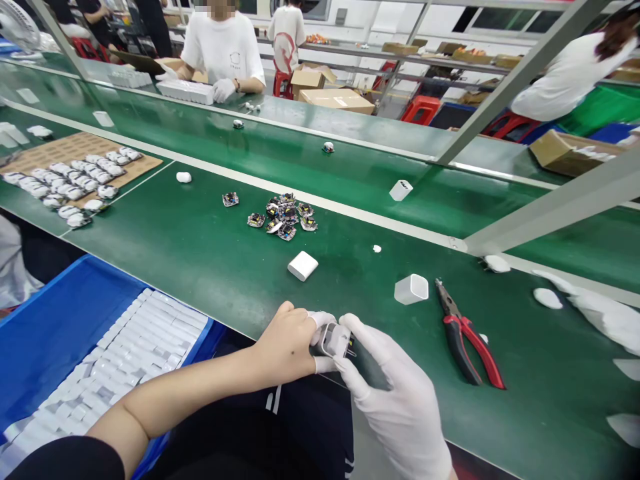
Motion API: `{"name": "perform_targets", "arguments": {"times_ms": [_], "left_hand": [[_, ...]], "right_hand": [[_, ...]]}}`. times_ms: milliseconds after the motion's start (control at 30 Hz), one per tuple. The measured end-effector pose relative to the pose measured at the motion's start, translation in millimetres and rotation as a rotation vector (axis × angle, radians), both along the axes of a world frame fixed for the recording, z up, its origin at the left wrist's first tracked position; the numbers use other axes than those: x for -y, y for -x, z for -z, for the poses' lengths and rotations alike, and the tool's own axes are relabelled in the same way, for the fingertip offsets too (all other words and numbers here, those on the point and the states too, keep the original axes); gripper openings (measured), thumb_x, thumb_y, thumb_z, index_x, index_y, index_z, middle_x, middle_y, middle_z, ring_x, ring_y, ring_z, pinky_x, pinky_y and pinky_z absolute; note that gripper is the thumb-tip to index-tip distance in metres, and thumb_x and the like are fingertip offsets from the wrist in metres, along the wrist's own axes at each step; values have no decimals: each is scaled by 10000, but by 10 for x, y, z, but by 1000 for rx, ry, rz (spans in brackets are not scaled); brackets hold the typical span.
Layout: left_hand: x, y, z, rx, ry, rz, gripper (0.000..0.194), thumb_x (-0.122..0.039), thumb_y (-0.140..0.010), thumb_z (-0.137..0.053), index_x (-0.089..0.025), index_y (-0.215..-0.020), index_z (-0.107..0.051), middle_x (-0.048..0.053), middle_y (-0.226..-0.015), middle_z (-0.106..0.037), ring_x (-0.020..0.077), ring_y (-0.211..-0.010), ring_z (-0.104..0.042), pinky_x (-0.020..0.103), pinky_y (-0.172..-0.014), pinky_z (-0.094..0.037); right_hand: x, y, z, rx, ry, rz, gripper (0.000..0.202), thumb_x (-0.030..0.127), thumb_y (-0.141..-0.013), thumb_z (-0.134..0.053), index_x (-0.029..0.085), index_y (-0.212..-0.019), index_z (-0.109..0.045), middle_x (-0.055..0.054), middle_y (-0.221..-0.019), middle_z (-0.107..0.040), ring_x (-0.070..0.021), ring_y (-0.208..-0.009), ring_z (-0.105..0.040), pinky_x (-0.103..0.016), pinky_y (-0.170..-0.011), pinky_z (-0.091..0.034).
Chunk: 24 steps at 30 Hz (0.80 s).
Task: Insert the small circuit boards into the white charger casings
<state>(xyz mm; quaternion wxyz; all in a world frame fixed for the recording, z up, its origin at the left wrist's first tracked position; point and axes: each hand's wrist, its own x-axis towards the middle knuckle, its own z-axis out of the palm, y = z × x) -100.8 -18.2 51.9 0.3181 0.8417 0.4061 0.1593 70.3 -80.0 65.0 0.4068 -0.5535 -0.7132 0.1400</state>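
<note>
My left hand (295, 340), with white covers on some fingertips, grips a small white housing (336, 339) just above the front edge of the green bench (200, 247). Thumb and forefinger of my right hand (395, 393), in a white glove, pinch the housing's right end, where metal prongs stick out. Beyond my hands a white case (303, 265) lies on the bench. Another white case (411, 289), its open end facing right, lies to the right, beside pliers (465, 333) with red and black handles. Small circuit boards (287, 215) are heaped farther back.
A blue bin (60, 313) of white cases is at the lower left. Rows of white parts stand on cardboard (145, 162). Slanted metal posts (560, 200) rise at the right. Across the bench, a person in white gloves handles a white tray.
</note>
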Motion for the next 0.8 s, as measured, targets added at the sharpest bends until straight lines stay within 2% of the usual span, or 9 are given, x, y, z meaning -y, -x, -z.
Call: {"name": "perform_targets", "arguments": {"times_ms": [400, 633, 800], "left_hand": [[2, -2, 17, -18, -14, -2, 430, -294, -760, -669, -190, -1168, -583, -4, -782, -662, 211, -773, -609, 326, -718, -287], [-4, 2, 14, -35, -40, 7, 263, -294, -750, -646, -179, -973, -569, -12, -721, -619, 195, -717, -570, 314, -690, -264], [-27, -1, 27, -6, -42, 3, 208, -293, -737, -640, -183, -886, -547, -36, -680, -580, 173, -677, -542, 306, -674, -250]], "right_hand": [[-59, 47, 69, 49, 38, -3, 429, 226, -872, -654, 285, -1293, -600, -43, -1138, -707, -228, -999, -688, -367, -890, -567], [-38, 40, 103, 128, 114, -6, 416, 294, -920, -590, 265, -1334, -556, -70, -1279, -658, -257, -1184, -622, -427, -1008, -516], [-30, 56, 153, 46, 278, 21, 449, 346, -934, -560, 302, -1378, -513, -57, -1375, -598, -274, -1268, -563, -495, -1053, -478]]}}
